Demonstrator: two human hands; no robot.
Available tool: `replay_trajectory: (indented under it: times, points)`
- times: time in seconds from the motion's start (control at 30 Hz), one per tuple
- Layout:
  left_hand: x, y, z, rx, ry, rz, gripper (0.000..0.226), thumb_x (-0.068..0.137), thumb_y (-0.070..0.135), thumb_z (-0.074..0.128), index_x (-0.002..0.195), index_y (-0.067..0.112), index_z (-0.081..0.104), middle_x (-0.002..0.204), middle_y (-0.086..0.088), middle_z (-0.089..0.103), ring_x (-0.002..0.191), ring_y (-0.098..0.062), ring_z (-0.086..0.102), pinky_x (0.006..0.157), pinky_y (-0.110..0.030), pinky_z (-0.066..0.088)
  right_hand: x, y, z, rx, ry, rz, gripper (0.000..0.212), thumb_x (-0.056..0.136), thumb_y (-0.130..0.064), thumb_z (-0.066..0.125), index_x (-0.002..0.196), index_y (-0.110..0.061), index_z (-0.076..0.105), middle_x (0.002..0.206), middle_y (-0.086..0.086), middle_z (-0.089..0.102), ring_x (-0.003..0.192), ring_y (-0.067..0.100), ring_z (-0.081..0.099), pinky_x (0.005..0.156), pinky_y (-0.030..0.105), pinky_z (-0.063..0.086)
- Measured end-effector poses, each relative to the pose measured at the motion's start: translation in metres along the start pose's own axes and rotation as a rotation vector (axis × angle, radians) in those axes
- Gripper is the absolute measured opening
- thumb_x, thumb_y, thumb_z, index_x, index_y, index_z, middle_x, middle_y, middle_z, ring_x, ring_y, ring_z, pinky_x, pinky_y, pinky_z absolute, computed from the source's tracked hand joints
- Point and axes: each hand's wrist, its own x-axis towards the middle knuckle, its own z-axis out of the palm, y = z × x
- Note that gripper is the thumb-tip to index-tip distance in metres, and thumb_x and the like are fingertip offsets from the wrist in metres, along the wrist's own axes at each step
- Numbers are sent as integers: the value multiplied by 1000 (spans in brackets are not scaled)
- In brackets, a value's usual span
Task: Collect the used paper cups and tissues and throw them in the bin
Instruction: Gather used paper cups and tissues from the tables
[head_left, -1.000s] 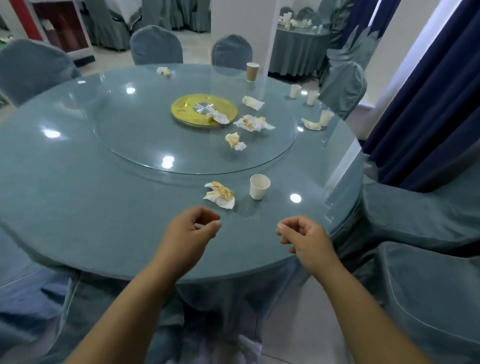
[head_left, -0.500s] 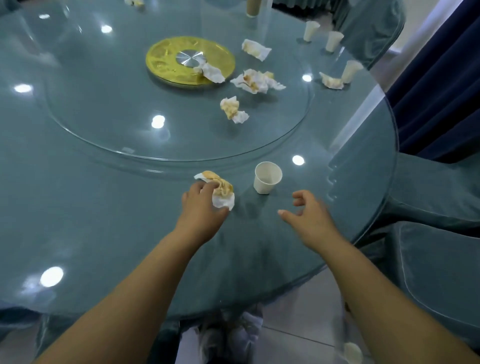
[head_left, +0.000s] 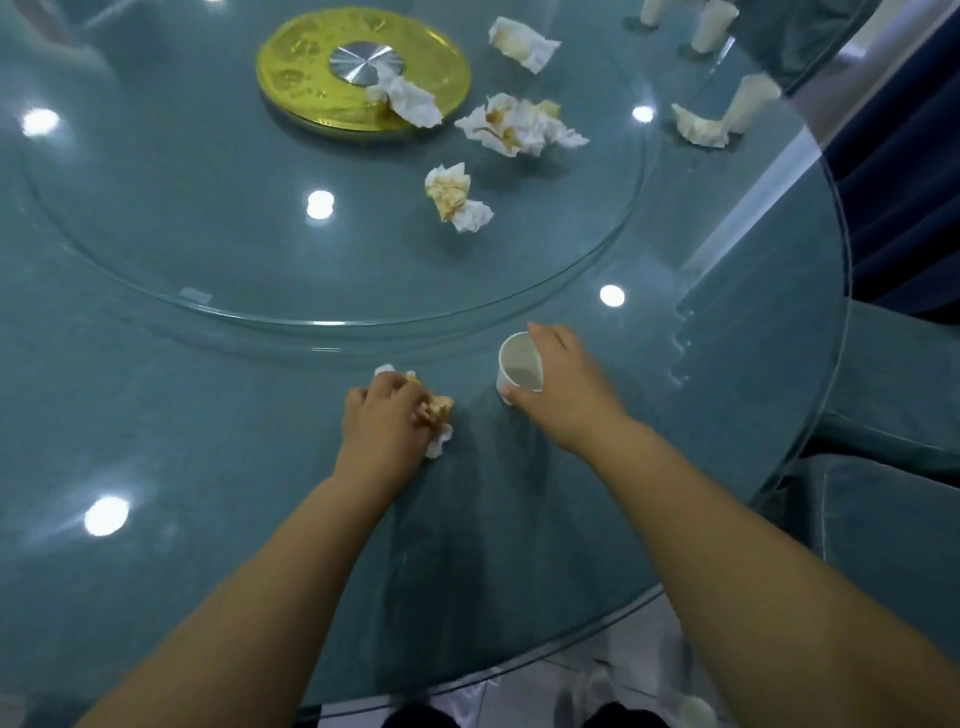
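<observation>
**Paper cup (head_left: 519, 366) and stained tissue (head_left: 439, 410), both in hand**

Set on the table (head_left: 156, 415), well nearer than the gold disc (head_left: 311, 67): cup to the near right of it, tissue almost straight below. Clasped by the right hand (head_left: 566, 384), grip curled round the cup's side. Covered by the left hand (head_left: 384, 426), grip clamped on the crumpled tissue. Strewn just right of the disc, more tissues (head_left: 514, 124); farther right, more cups (head_left: 748, 106).
</observation>
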Motion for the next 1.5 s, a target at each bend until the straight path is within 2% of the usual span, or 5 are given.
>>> replay_trajectory:
  times: [0.23, 0.43, 0.7, 1.1, 1.5]
  points:
    - [-4, 77, 14, -214, 155, -201, 9, 90, 14, 58, 82, 11, 54, 77, -6, 54, 78, -31, 52, 60, -32, 28, 4, 57, -53, 237, 56, -20, 72, 79, -37, 73, 139, -19, 39, 136, -1, 39, 120, 20, 46, 91, 25, 34]
    - [-2, 174, 41, -266, 389, -292, 9, 88, 11, 63, 92, 6, 57, 95, -18, 54, 82, -23, 44, 64, -23, 22, 8, 136, -137, 324, -10, -107, 67, 78, -35, 74, 135, -21, 43, 127, -4, 41, 99, 9, 42, 85, 24, 35]
    - [11, 292, 61, -405, 350, -272, 30, 87, -3, 49, 106, 14, 65, 96, -1, 59, 86, -19, 54, 72, -23, 35, 28, 208, -226, 308, -11, -139, 62, 78, -35, 74, 132, -21, 45, 118, -8, 38, 99, 10, 43, 86, 27, 36]
    - [79, 323, 59, -423, 401, -356, 24, 83, 33, 69, 76, 13, 59, 68, 0, 56, 64, -18, 50, 56, -27, 37, 99, 242, -251, 298, -29, -82, 66, 78, -38, 73, 135, -22, 43, 123, -6, 37, 100, 9, 42, 91, 29, 40]
    - [212, 361, 61, -478, 315, -227, 15, 87, 12, 65, 82, 18, 52, 80, -2, 57, 75, -23, 54, 67, -33, 40, 205, 267, -302, 420, 187, 55, 64, 77, -39, 75, 131, -18, 48, 126, -2, 42, 104, 13, 47, 86, 27, 38]
